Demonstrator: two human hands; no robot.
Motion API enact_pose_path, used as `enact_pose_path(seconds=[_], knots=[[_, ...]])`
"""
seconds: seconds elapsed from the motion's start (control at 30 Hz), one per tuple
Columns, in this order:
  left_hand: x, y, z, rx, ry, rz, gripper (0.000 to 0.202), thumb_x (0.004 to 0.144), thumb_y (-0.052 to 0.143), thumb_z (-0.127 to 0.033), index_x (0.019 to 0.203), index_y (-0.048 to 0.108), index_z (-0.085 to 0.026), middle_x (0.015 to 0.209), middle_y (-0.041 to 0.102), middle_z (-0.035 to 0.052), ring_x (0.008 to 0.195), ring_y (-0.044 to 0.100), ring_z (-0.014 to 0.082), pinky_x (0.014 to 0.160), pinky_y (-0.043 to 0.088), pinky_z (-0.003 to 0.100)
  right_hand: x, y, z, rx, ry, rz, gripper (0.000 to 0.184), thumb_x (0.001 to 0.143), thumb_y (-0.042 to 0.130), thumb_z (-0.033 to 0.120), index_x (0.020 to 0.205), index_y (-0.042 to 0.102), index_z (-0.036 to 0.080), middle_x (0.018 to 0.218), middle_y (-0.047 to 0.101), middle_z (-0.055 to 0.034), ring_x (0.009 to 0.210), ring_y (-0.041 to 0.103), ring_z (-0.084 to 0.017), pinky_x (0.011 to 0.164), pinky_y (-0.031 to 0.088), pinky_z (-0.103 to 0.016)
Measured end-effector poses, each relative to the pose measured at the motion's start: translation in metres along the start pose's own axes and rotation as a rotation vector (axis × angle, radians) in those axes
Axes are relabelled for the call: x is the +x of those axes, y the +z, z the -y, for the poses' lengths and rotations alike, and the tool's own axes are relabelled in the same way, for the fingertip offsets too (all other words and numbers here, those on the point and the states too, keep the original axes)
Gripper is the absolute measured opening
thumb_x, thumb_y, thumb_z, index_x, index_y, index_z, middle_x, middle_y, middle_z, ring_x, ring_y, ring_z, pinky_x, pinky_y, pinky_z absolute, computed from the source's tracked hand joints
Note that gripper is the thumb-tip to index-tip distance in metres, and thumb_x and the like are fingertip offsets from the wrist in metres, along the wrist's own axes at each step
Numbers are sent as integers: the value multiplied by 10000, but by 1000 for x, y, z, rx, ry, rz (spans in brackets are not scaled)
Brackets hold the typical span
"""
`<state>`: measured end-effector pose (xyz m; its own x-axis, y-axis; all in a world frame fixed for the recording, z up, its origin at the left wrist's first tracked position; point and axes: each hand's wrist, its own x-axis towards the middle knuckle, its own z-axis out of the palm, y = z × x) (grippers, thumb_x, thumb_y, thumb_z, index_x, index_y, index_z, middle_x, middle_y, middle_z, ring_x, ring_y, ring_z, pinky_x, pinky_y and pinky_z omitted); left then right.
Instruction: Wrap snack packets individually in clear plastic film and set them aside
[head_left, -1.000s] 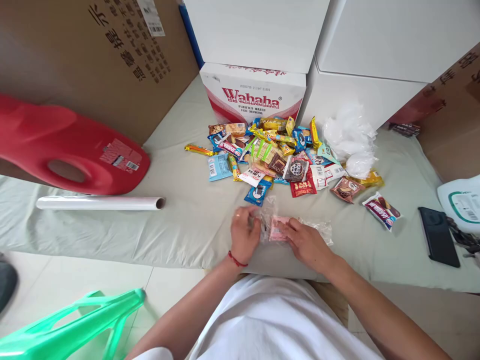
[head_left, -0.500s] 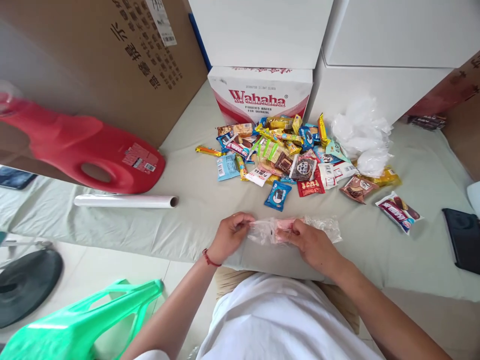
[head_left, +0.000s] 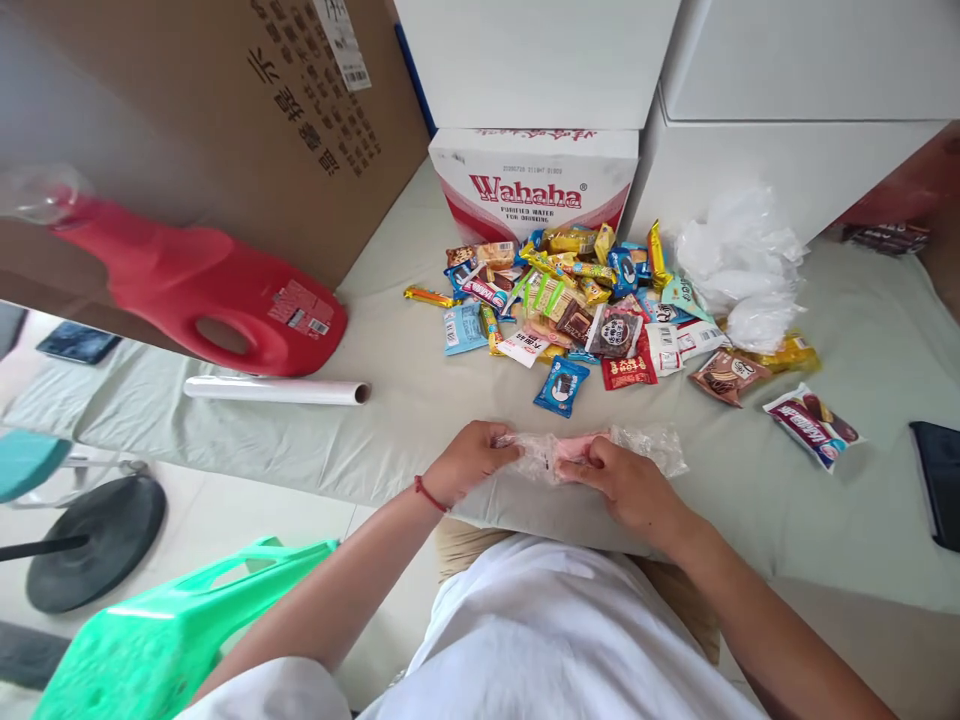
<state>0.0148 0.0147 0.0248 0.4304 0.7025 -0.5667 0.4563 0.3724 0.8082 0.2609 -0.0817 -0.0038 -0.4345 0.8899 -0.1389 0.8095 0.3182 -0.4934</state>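
Note:
A clear plastic bag with something pink inside lies along the near edge of the cloth-covered table. My left hand, with a red cord at the wrist, pinches the bag's left end. My right hand grips its middle, thumb and fingers pressed over the pink content; what that content is I cannot make out. Just beyond the hands lies a blue snack packet. Behind it spreads a pile of wrapped snacks in many colours.
A Wahaha carton stands behind the snacks, with crumpled white plastic bags to its right. On the left are a red jug and a white roll. A dark phone lies far right; a green plastic stool is below left.
The view has shifted slightly, so the surroundings sit further right. Both hands keep hold of the clear bag, and my left fingers have closed in a little along its end.

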Motion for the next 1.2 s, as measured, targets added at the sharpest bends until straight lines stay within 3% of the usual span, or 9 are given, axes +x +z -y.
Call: enact_pose_path(seconds=[0.17,0.27,0.37,0.5,0.63,0.77,0.9,1.0,1.2], knots=[[-4,41,-16,-397,-109,79,424,615,815,-508,668,555,-178,555,483,-57,429,375,55,444,212,228,1,-1,4,145,70,4,325,1022,511,192,1269,683,316,1024,649,-59,869,586,-196,701,411,-267],[5,69,-19,-432,-68,21,383,765,615,-545,708,606,-167,627,621,20,447,491,94,445,242,237,-7,-4,4,189,30,-26,308,1005,524,193,1254,687,270,1084,628,-93,954,590,-224,822,487,-330],[14,79,-15,-325,35,-55,381,855,438,-481,697,609,-179,599,610,14,469,461,109,486,291,254,-22,-12,0,288,-95,-32,449,964,611,247,1413,602,260,1329,556,-139,1237,538,-279,1051,476,-442],[17,84,-8,98,178,-189,302,864,550,-412,670,629,-195,578,534,-22,575,467,133,584,332,272,-39,-19,-6,495,-172,0,447,1022,562,376,1454,586,267,1509,493,-131,1421,457,-259,1186,397,-448],[16,97,-5,434,196,-431,183,855,684,-380,789,661,-211,746,613,2,729,564,183,679,375,303,-47,-20,-9,570,-112,-96,337,1048,507,401,1257,724,250,1296,680,-114,1224,633,-245,1058,511,-403],[20,103,0,595,204,-670,401,724,849,-404,928,584,-183,942,613,71,949,582,277,826,452,388,-45,-29,-29,373,196,-429,322,1031,518,390,1239,712,239,1090,725,-97,1015,663,-257,931,543,-395],[22,98,1,682,115,-606,548,735,830,-525,1080,593,-172,1207,593,154,1184,523,371,976,439,510,-33,-27,-58,-1,395,-412,519,862,738,333,1343,645,164,1246,636,-174,1207,503,-369,1062,442,-518],[21,96,-3,727,86,-514,426,775,786,-540,960,622,-192,1261,579,154,1268,471,402,1001,418,531,-30,-21,-61,-19,408,-326,176,834,742,235,1004,732,192,1102,643,-136,1156,503,-348,1027,452,-472],[15,116,-12,584,295,-507,248,789,741,-320,831,517,-222,848,578,27,804,576,219,710,440,330,-45,-20,-26,196,435,-365,61,913,577,203,877,618,231,921,645,-58,797,594,-213,750,469,-329]])
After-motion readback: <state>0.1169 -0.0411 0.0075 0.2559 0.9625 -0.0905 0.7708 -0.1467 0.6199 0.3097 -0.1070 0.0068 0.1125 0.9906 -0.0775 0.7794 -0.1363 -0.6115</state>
